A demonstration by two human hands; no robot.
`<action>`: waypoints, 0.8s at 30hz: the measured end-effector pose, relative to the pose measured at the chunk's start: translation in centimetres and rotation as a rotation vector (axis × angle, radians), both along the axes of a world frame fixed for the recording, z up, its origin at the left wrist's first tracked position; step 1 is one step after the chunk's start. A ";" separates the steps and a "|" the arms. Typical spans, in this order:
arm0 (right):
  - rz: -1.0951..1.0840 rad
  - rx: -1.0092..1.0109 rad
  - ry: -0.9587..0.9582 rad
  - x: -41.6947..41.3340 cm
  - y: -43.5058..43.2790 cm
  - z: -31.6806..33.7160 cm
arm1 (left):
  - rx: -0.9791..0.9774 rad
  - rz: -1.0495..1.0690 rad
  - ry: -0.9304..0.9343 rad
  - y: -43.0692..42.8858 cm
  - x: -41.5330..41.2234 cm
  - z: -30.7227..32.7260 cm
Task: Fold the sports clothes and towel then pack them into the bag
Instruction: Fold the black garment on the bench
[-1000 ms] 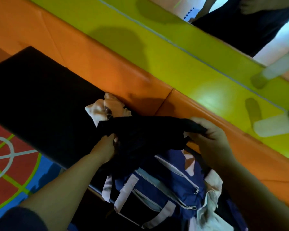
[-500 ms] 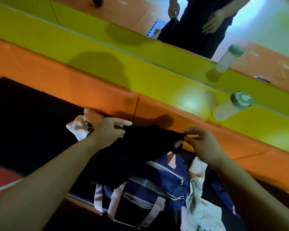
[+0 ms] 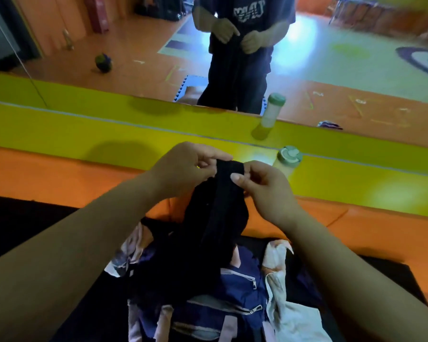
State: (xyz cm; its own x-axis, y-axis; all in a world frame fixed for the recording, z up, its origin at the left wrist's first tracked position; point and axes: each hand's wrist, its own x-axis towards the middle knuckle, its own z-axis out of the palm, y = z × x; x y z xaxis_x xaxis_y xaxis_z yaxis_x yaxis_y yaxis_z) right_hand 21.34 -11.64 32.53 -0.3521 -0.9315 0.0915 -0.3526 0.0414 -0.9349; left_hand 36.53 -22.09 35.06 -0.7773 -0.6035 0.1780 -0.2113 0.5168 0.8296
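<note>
The black garment point(image 3: 215, 225) hangs in a narrow, bunched column straight above the bag point(image 3: 235, 292), its lower folds draped over the bag's top and its upper edge lifted clear. The black mat point(image 3: 22, 223) lies under the bag and runs out to the bag's left and right, with bare mat on both sides. Beyond the bag an orange padded step point(image 3: 59, 174) borders the mat's far edge, and past that a yellow ledge point(image 3: 109, 129) runs below a mirror point(image 3: 356, 58). The bag itself is navy with pale straps and closed zips facing up. A white towel point(image 3: 289, 319) lies crumpled just to the right of the bag, touching it, and a pale cloth point(image 3: 126, 253) shows at the bag's left. High above the bag, the left hand point(image 3: 183, 166) pinches the garment's top edge between thumb and curled fingers, and the right hand point(image 3: 265, 188) pinches the same edge just beside it, thumb pressed on the front; both grips are narrow and tight on the fabric. A bottle point(image 3: 288, 160) with a green cap stands on the yellow ledge, beyond the bag and to its right.
</note>
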 end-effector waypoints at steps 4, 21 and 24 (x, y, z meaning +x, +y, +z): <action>-0.025 -0.147 -0.099 -1.3 1.0 3.7 | -0.162 0.065 0.019 0.1 -1.6 -0.7; -0.650 -0.348 -0.130 -7.8 9.9 12.1 | -0.272 0.010 0.039 3.5 -9.2 -3.3; -0.497 -0.332 -0.165 -9.1 13.3 11.8 | -0.421 -0.090 0.033 3.4 -9.8 -2.4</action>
